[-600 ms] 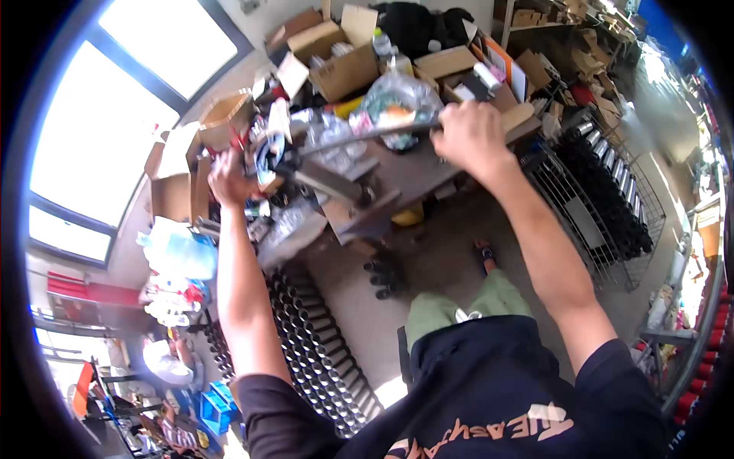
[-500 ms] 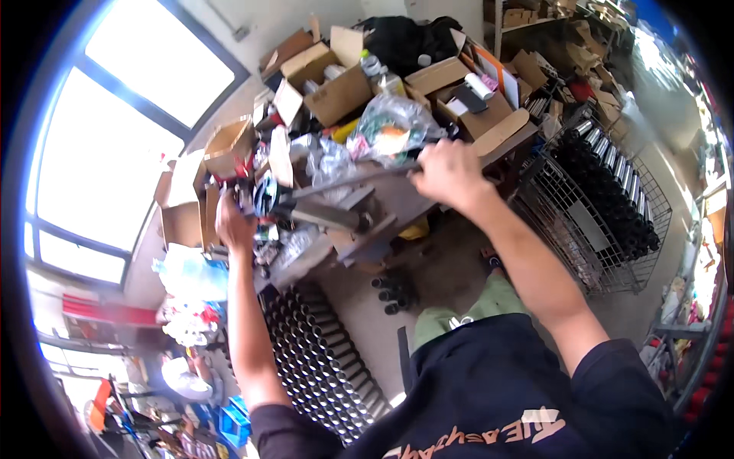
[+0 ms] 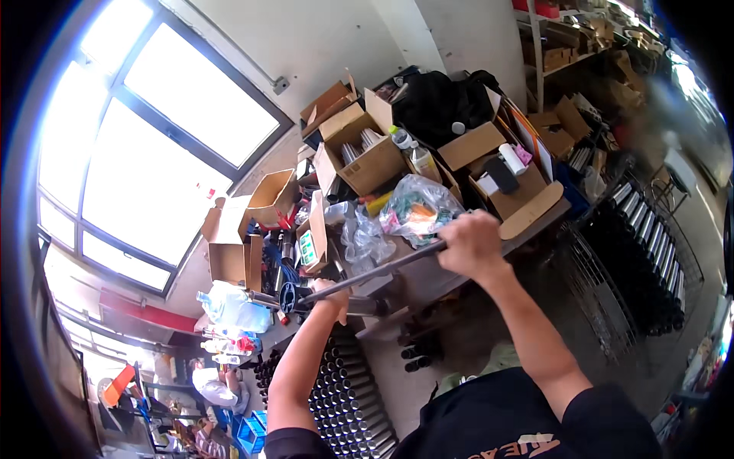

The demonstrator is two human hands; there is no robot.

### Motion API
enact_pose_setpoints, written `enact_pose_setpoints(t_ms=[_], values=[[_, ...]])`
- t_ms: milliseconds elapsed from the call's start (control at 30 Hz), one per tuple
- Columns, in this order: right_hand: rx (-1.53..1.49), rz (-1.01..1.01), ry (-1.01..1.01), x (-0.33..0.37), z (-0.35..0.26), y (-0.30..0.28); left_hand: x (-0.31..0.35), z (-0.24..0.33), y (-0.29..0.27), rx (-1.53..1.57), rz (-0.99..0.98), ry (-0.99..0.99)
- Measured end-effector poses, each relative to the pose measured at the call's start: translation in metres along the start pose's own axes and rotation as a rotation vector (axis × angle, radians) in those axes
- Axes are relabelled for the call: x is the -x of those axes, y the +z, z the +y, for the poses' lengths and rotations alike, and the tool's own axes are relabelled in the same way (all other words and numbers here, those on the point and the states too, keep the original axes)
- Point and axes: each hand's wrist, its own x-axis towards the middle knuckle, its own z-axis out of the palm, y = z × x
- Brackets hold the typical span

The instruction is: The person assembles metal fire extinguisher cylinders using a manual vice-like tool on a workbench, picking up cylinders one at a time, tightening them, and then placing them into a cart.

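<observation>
A long dark metal bar (image 3: 394, 265) slants across the workbench (image 3: 375, 288), rising to the right. My right hand (image 3: 474, 243) is closed around its upper right end. Toward the lower left end, my left hand (image 3: 332, 298) is wrapped on the same bar, its fingers partly hidden. Just under the bar lies a thick grey metal tube (image 3: 371, 307), partly covered by my left hand. Where the bar's lower end meets the tube sits a dark blue, ring-shaped piece (image 3: 290, 295); how they join is too small to tell.
Open cardboard boxes (image 3: 365, 157) and a clear plastic bag (image 3: 419, 206) crowd the bench. Black tubes are stacked on the floor (image 3: 344, 398). A wire cart (image 3: 604, 283) with more tubes stands right. Another person (image 3: 214, 385) is at lower left.
My left hand has moved right, from the tube's far left end onto the bar. My right hand still grips the bar's upper end. The view has tilted up toward the wall.
</observation>
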Motion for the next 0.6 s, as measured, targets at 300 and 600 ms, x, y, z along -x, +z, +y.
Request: enact_pose_setpoints(t_ms=[300, 600], values=[[-0.14, -0.315, 0.356, 0.105, 0.213, 0.038, 0.086, 0.004, -0.032, 0.239, 0.025, -0.072], [-0.19, -0.845, 0.815, 0.224, 0.186, 0.127, 0.168, 0.108, 0.04, 2.521, -0.014, -0.196]])
